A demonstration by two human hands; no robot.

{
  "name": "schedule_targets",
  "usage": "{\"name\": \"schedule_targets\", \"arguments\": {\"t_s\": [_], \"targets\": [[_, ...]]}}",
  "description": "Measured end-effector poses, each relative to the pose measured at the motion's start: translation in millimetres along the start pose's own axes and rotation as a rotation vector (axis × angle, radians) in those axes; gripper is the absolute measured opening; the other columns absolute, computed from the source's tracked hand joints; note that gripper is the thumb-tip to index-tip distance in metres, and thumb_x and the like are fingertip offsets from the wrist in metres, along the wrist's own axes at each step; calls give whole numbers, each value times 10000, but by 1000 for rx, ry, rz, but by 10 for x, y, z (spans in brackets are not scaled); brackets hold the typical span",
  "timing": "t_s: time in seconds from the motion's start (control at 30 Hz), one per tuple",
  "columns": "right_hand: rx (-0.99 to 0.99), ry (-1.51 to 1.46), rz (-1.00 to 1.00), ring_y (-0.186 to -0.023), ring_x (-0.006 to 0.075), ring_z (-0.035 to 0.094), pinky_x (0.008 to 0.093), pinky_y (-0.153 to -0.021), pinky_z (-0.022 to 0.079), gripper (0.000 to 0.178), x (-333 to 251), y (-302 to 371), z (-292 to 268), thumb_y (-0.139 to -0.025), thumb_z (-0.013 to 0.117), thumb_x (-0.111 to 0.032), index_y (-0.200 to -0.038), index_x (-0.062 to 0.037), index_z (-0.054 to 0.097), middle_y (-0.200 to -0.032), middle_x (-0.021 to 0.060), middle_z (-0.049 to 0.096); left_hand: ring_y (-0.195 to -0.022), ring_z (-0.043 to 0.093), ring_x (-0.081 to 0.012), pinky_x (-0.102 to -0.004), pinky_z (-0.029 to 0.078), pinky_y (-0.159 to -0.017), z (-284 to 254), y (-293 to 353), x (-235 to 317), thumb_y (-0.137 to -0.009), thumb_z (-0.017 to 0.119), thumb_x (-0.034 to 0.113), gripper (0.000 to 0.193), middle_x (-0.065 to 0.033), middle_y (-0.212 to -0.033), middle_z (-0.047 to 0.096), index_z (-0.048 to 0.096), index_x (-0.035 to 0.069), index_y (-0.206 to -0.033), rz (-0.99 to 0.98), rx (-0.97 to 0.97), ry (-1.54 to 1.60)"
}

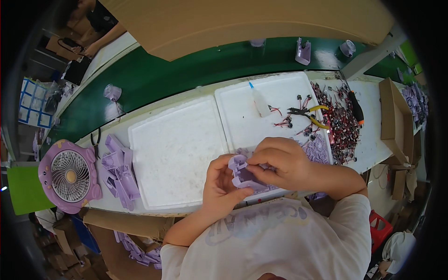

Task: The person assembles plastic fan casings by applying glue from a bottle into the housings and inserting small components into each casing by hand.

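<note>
Item, purple housing (240,170): sitting in front of the shirt, above the near edge of the right-hand white tray (282,91), with its open side showing; item, left hand (220,190): I am cradling the housing in it, fingers wrapping one side and thumb pressing along the near edge; item, right hand (285,161): I am bringing thumb and forefinger narrowly together at the housing's rim, though I cannot tell whether they are pinching a small part or only the wall.

Step, in my judgement: fitting or adjusting something at the housing's opening; the next move is probably calling for a steady left hold and a light, well-aligned push from the right fingertips, without flexing the thin wall.

Stock nearby: small purple parts (318,148) lying beyond the right hand; yellow-handled pliers (303,112) resting among loose wired pieces; a heap of red-and-black wired components (343,133) spreading to the right; a blue-tipped bottle (260,103) lying farther back; more purple housings (122,175) piling at far left.
</note>
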State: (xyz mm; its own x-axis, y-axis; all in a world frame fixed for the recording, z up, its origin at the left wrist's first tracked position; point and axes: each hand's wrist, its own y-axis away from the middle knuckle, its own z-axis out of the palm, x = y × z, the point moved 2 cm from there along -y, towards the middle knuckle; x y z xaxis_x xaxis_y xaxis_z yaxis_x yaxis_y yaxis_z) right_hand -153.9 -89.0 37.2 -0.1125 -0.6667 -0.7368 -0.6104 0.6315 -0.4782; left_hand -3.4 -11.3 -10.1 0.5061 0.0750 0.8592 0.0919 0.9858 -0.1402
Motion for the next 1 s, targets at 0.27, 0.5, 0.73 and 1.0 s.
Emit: {"name": "schedule_targets", "arguments": {"t_s": [0.27, 0.5, 0.73, 1.0], "targets": [[5, 47, -38, -584, 229, 559, 328, -491, 436, 177, -15, 8, 21, -666, 700, -45, -803, -58, 588, -716, 60, 557, -1072, 463, -183, -319, 428, -889, 74, -35, -26, -694, 658, -113, 613, -93, -1181, 398, 379, 57, -1212, 102, -24, -31], [70, -44, -39, -589, 233, 555, 328, -499, 435, 165, -2, 31, 85, -668, 698, -26, -787, -49, 586, -716, 70, 554, -1095, 454, -216, -341, 438, -904, 59, -30, -27, -662, 667, -142, 656, -118, -1164, 388, 380, 42, -1222, 227, -61, -144], [93, -76, -96, -593, 232, 557, 325, -504, 438, 169, 16, 8, 91, -667, 700, -21, -790, -44, 586, -722, 73, 555, -1105, 457, -230, -350, 437, -919, 58, -43, -24, -658, 680, -132, 664, -123, -1166, 383, 379, 35, -1226, 310, -57, -190], [9, -165, 140, -549, 178, 541, 250, -450, 425, 170, 71, -28, -44, -674, 674, 25, -821, -17, 600, -736, 96, 572, -1088, 471, -192, -330, 428, -896, 29, -43, 35, -735, 638, -84, 586, -106, -1145, 453, 354, 38, -1233, 54, 46, -66]]}}
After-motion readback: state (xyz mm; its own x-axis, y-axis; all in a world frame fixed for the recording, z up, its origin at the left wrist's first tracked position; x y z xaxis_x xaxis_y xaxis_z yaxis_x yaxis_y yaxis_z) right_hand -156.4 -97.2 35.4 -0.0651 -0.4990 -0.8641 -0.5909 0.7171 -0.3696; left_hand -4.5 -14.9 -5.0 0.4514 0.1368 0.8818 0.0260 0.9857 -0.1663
